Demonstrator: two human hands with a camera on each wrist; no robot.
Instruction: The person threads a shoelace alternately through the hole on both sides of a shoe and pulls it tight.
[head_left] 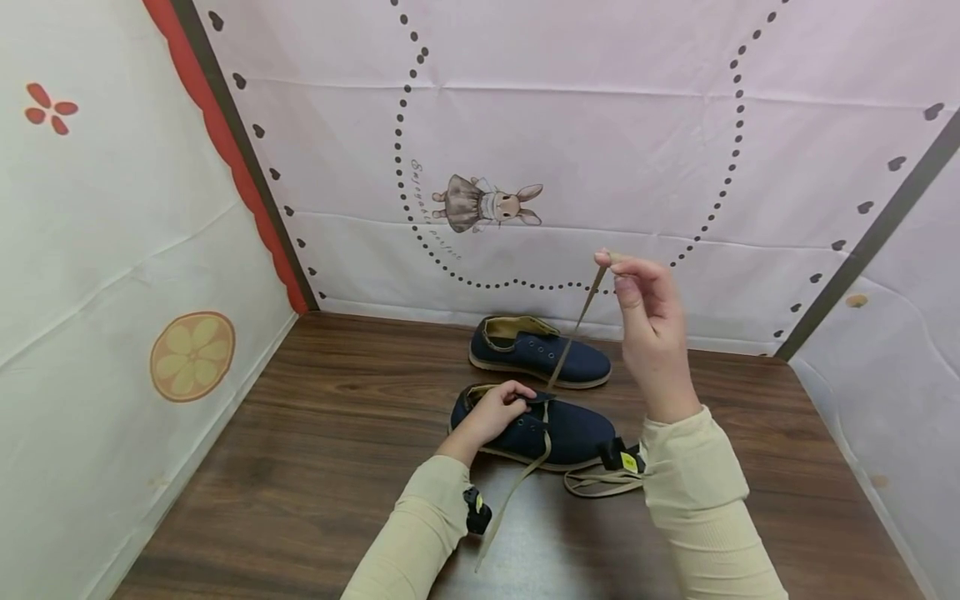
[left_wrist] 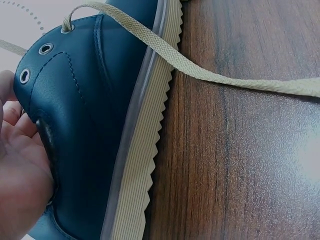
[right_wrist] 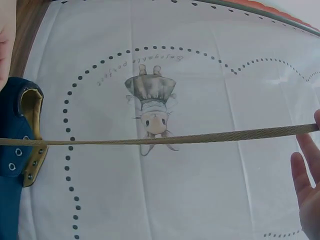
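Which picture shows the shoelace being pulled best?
The head view: the shoelace runs whole from the near shoe up to the right hand pinching it. The right wrist view shows only a taut stretch; the left wrist view shows its slack other end.

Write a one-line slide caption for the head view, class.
Left hand steadies the near navy shoe while the right hand pulls its tan lace up taut.

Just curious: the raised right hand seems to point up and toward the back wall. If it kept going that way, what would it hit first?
Probably the printed backdrop; nothing shows between it and the right hand, though depth is unclear.
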